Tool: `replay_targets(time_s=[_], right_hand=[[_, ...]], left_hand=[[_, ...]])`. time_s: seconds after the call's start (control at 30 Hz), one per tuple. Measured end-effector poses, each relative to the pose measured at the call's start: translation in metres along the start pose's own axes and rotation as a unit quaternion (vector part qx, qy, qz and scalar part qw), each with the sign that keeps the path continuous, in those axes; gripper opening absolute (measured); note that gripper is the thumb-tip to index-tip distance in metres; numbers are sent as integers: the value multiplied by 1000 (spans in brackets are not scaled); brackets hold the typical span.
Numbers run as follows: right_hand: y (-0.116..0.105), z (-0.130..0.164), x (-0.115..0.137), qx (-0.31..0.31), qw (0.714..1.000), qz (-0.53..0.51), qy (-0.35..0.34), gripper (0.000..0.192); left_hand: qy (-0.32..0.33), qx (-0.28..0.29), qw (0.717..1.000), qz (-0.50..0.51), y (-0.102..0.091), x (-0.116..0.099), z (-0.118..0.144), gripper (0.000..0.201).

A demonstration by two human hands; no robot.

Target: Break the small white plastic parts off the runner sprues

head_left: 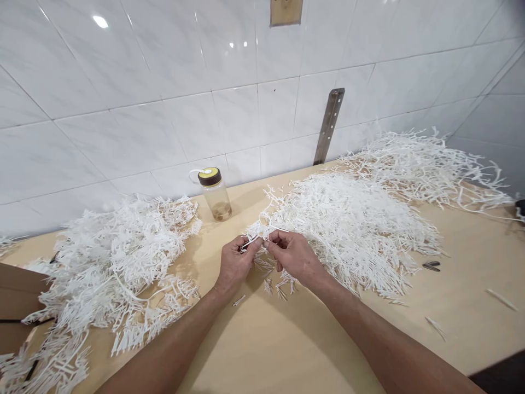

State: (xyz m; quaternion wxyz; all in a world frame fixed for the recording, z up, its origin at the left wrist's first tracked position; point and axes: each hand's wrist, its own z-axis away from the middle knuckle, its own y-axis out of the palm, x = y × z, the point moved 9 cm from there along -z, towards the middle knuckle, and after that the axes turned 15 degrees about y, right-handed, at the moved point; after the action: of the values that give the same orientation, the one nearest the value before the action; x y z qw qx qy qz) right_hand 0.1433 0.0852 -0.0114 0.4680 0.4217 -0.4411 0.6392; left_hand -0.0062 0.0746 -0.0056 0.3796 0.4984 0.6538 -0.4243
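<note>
Both hands meet over the middle of the table, at the near left edge of a heap of short white plastic pieces [344,219]. My left hand [237,262] pinches a thin, branched white plastic strand [253,239] between thumb and fingers. Close beside it, my right hand [293,253] has its thumb and fingertips closed on the same strand. The exact spot where the fingertips grip is partly hidden. A few small white pieces [281,290] lie on the wood just below the hands.
A bottle with a yellow and black lid [215,197] stands behind my left hand. Tangled white strands [123,257] pile at left by a cardboard box [20,301]. More strands [426,164] lie back right. A metal bracket [329,126] leans on the wall; small dark snips [432,266] rest right.
</note>
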Motion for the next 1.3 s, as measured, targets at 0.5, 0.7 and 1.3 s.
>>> replay_targets(time_s=[0.5,0.7,1.3], right_hand=[[-3,-1,-4,-1,1000,-12,14,21],[-9,0,-1,-41,999,5,28,14],[2,-6,-12,49,998,-35,32,22]], left_hand=[[-29,22,999,19,6,6,3,32],[-27,36,999,22,7,5,4,36],[-35,25,998,48,5,5,3,38]])
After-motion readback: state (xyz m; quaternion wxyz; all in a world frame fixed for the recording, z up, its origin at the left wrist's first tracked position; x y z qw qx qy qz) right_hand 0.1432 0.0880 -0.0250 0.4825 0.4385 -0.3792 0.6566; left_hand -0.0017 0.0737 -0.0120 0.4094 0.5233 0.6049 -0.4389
